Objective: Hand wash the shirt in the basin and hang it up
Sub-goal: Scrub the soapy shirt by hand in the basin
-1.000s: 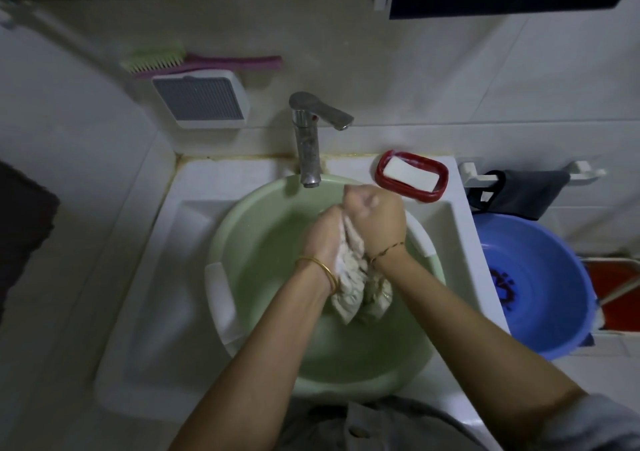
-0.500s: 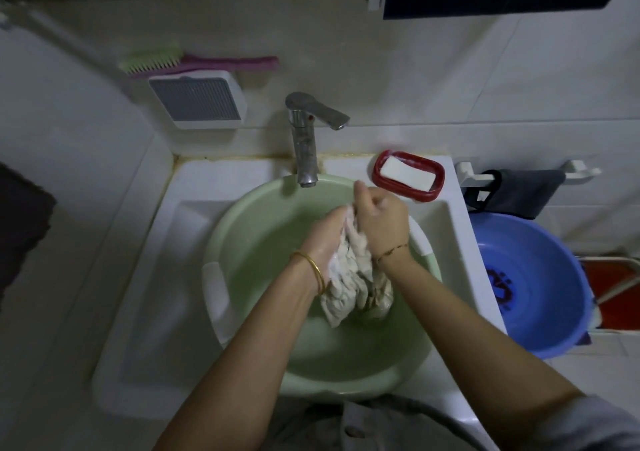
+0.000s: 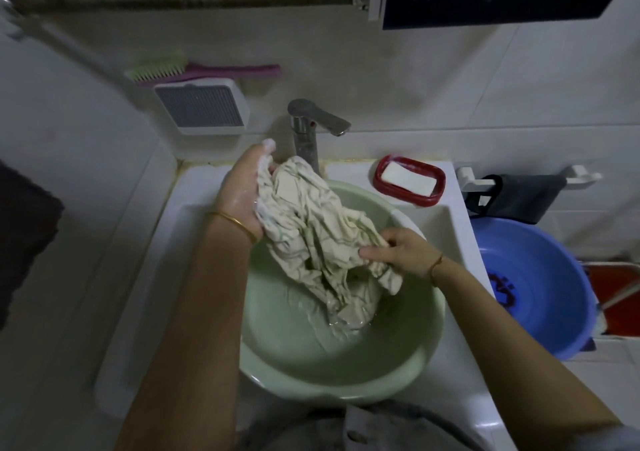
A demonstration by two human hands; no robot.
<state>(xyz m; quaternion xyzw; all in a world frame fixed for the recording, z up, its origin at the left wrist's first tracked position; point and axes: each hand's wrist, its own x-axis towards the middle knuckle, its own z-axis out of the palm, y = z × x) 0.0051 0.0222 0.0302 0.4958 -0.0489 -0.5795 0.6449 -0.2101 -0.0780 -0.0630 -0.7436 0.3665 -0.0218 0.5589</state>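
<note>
Apart come the hands: a moment ago they were bunched together scrubbing, and now the shirt [image 3: 311, 239] stretches between them above the basin [image 3: 346, 388]. The left hand [image 3: 242, 194] is up at the basin's far rim beside the tap [image 3: 304, 132], its grip curled tight round the cloth's upper end. The right hand [image 3: 401, 251] hovers over the basin's right side, pinching a fold. The hem trails in the basin's water. This looks like the washing step, shifting to a fresh patch. Next, regather and rub, or dunk to rinse.
</note>
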